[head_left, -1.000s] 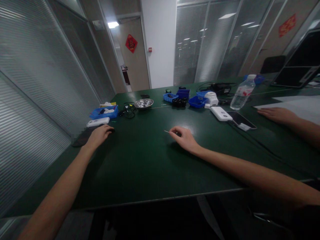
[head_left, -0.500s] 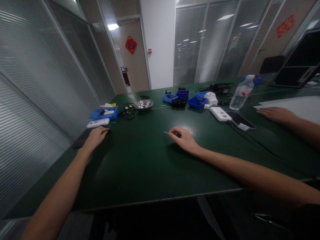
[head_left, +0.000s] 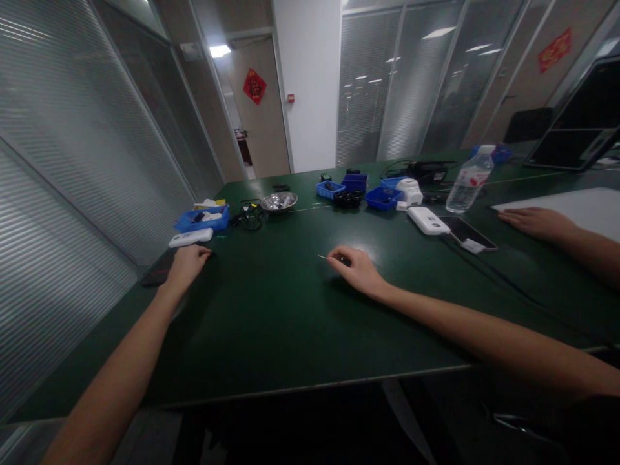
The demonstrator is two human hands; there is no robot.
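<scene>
While the right hand pinches one stick, the left hand, grip unclear, borders one white device.

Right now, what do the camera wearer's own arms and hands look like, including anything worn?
The left hand and right hand are ungloved, with no watch or bracelet visible at either wrist. The left forearm and right forearm are uncovered. What looks like a black cloth sleeve shows at lower right, though too dim to be sure.
</scene>
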